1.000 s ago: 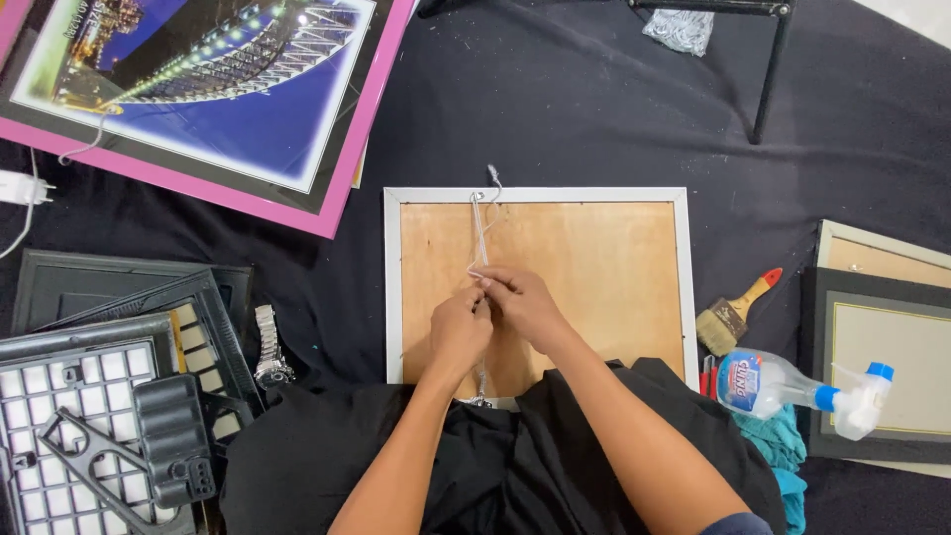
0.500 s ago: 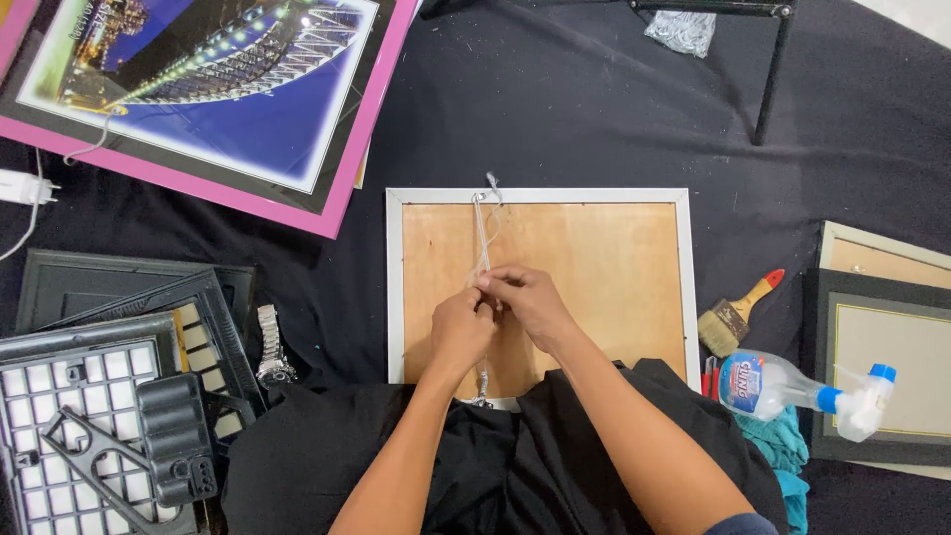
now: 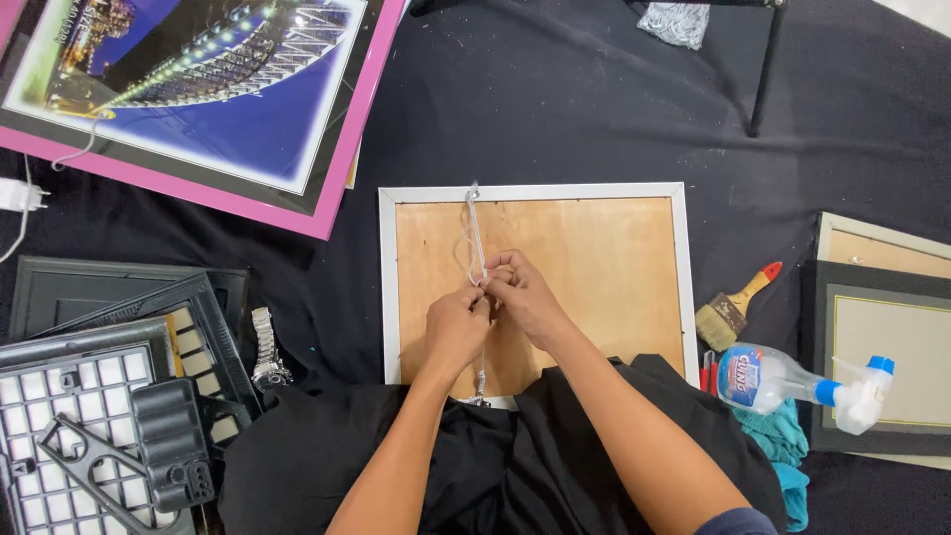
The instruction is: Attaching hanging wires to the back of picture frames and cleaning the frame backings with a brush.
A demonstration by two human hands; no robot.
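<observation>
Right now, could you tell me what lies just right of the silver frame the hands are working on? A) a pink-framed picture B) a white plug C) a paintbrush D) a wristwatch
C: the paintbrush lies on the dark cloth just past the right edge of the silver frame.

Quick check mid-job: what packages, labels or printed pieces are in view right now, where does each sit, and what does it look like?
Spray bottle: right of the wooden-backed frame, lying on its side; clear, with a blue and red label and a white and blue trigger head.
Framed print: upper left, flat on the black cloth; pink border, night bridge scene in blue.
No screens or signs.
</observation>
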